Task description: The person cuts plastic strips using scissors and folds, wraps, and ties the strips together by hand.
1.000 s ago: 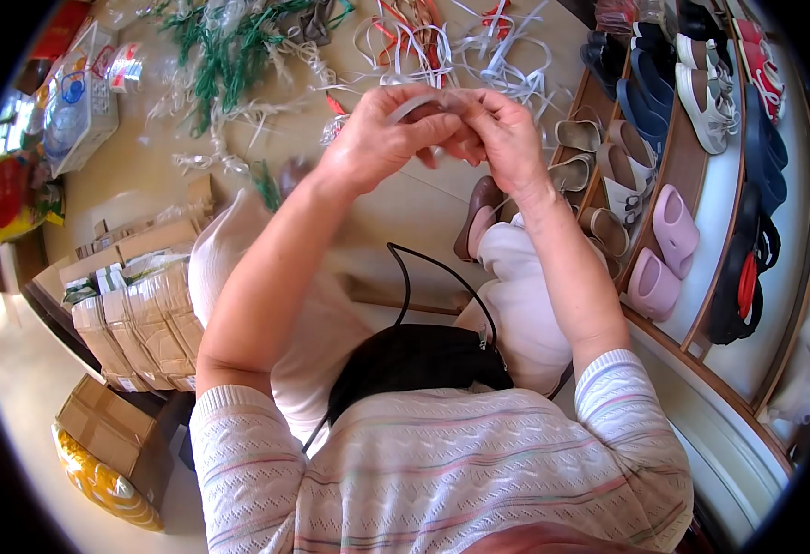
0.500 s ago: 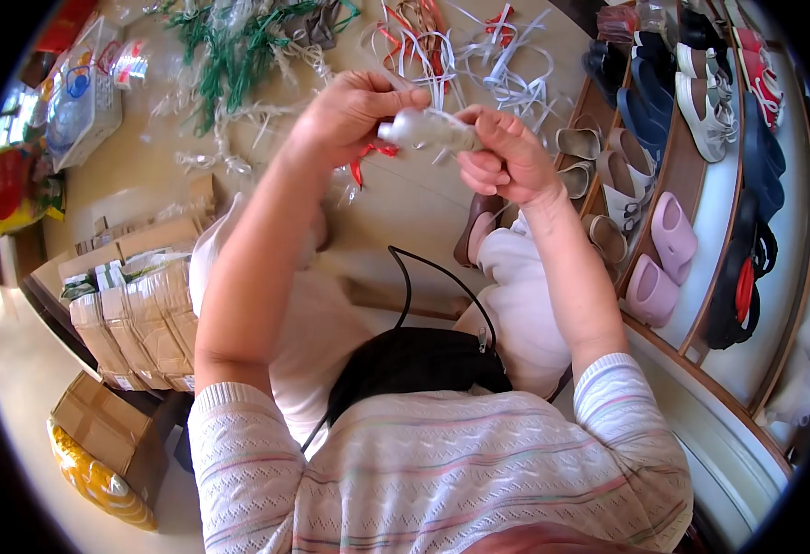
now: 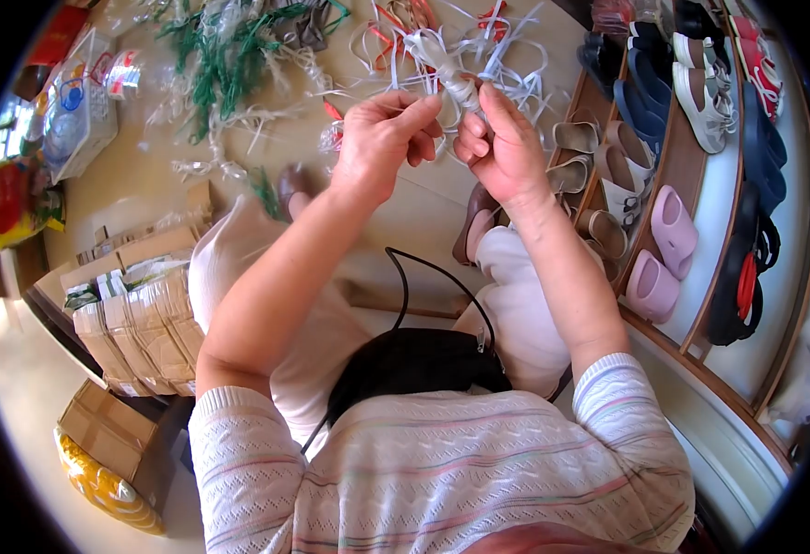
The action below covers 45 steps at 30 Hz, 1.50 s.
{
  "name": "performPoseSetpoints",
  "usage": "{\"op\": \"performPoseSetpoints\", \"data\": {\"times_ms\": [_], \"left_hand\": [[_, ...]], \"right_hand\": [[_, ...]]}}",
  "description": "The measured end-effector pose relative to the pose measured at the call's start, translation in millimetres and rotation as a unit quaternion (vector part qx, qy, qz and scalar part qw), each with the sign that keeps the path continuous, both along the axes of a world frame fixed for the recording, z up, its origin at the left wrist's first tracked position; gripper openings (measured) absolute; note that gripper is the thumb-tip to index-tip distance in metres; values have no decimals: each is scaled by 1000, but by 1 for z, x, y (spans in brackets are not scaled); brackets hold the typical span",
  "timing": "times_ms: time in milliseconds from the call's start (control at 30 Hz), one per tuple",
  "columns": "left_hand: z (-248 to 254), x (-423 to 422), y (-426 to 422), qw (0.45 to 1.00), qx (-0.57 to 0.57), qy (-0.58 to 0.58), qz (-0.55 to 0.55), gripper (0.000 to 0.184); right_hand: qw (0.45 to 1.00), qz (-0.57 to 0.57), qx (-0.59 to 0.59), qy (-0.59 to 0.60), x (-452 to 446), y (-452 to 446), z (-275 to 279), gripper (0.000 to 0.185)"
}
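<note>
A wound bundle of white ribbon (image 3: pixel 442 63), shiny like plastic, points up and to the left from my right hand (image 3: pixel 505 148). That hand grips its lower end between thumb and fingers. My left hand (image 3: pixel 382 138) is beside it, thumb and forefinger pinched together close to the bundle's lower end. Whatever the pinch holds is too small to make out. Beyond the bundle, loose white and red ribbons (image 3: pixel 520 69) lie tangled on the floor.
Green and clear stringy plastic (image 3: pixel 220 69) is heaped on the floor at upper left, near a white basket (image 3: pixel 91 125). Cardboard boxes (image 3: pixel 137 323) stand at left. A shoe rack (image 3: pixel 691 102) with several pairs runs along the right. A black bag (image 3: pixel 414 369) rests on my lap.
The bundle has swung from lying level between both hands to pointing up and away, held by my right hand. My left hand has moved down and right, off the bundle's far end.
</note>
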<state>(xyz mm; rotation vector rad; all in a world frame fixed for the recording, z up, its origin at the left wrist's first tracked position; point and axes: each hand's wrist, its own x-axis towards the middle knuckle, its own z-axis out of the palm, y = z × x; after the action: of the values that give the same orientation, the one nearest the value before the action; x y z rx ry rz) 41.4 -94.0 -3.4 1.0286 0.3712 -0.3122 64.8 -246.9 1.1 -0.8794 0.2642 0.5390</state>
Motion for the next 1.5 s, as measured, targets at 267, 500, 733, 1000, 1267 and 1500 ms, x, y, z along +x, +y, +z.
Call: {"op": "performPoseSetpoints", "data": {"times_ms": [267, 500, 733, 1000, 1267, 1500], "left_hand": [[-4, -1, -2, 858, 436, -271, -12, 11], [1, 1, 9, 915, 329, -212, -94, 14], [4, 0, 8, 982, 152, -79, -77, 24], [-15, -5, 0, 995, -86, 46, -35, 21], [-11, -8, 0, 987, -141, 80, -2, 18], [-12, -7, 3, 984, -165, 68, -3, 20]], "right_hand": [[986, -22, -157, -42, -10, 16, -10, 23], [972, -17, -214, -98, -7, 17, -10, 23], [962, -30, -232, -140, -8, 16, -5, 24], [946, -37, -268, -178, -14, 20, -1, 28], [934, -41, -293, -201, -15, 25, -2, 26], [892, -53, -358, -270, -17, 27, -7, 21]]}}
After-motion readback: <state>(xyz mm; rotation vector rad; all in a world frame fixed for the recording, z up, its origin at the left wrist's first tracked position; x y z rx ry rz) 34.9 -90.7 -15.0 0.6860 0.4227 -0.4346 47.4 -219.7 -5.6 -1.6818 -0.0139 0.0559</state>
